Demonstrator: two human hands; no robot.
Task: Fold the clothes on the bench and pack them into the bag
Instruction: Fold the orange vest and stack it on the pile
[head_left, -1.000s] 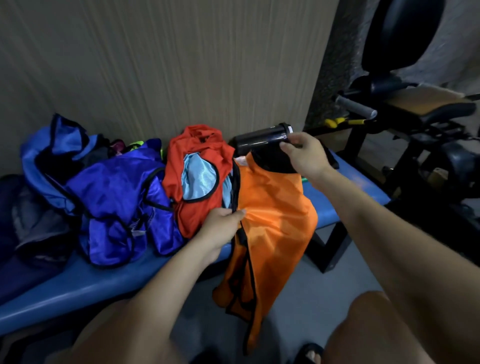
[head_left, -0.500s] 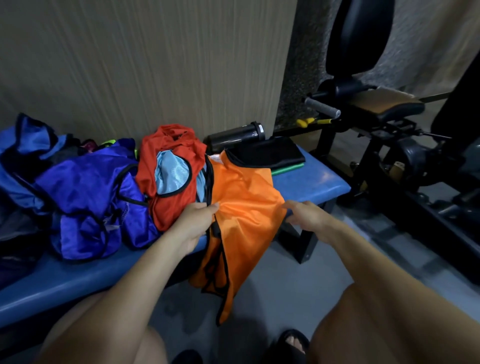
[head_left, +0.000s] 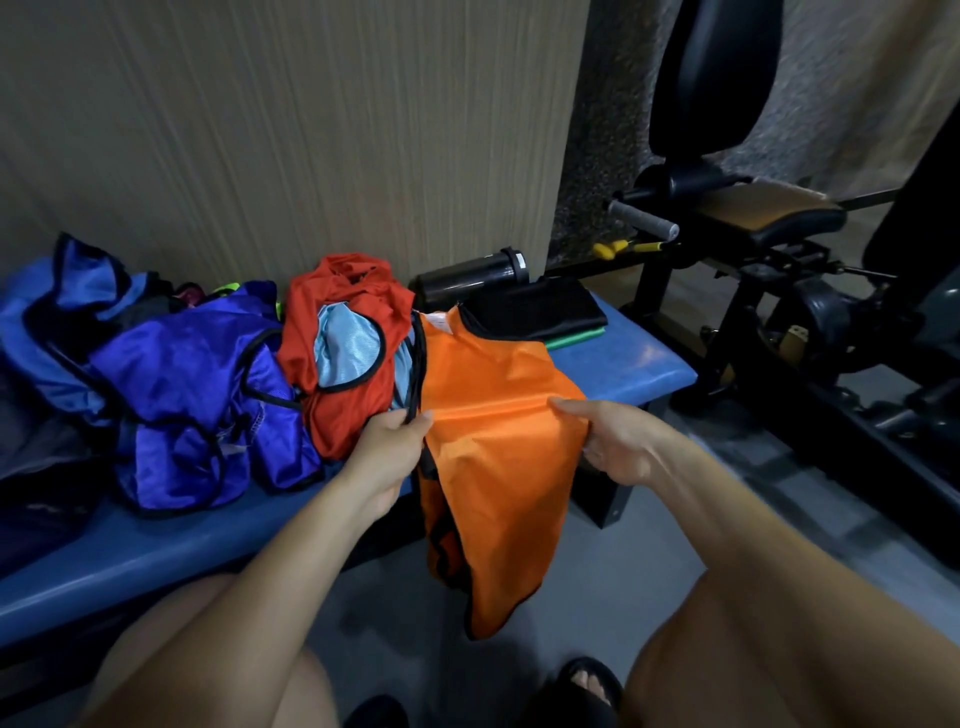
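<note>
Orange vest (head_left: 493, 415): draped over blue bench (head_left: 634, 364) edge; pinched at left side by left hand (head_left: 395, 441), at right side by right hand (head_left: 613, 447).

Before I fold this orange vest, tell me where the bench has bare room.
Bare blue bench lies right of the orange vest, in front of the black folded cloth. Another strip runs along the front edge below the purple vests. The left and middle are crowded.
</note>
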